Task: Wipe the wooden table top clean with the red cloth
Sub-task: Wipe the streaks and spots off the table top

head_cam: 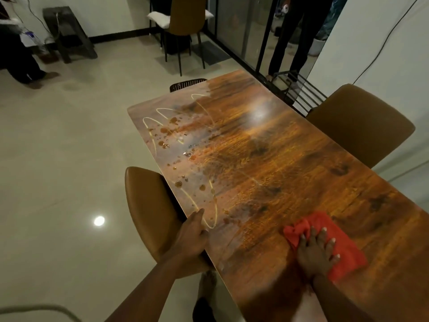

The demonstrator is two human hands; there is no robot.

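The long wooden table top point(267, 159) runs away from me. Brown droplets point(171, 133) and thin yellowish squiggled lines point(160, 112) cover its far left part and its left side down to my left hand. A red cloth point(325, 228) lies crumpled on the near right part. My right hand point(316, 252) presses flat on it with straight, spread fingers. My left hand point(192, 238) grips the table's left edge, thumb on top, fingers curled under.
A tan chair point(148, 212) stands tucked at the table's left side by my left hand, another tan chair point(357, 124) at the right. A dark chair back point(185, 83) shows at the far end. People stand at the back left and behind the glass door.
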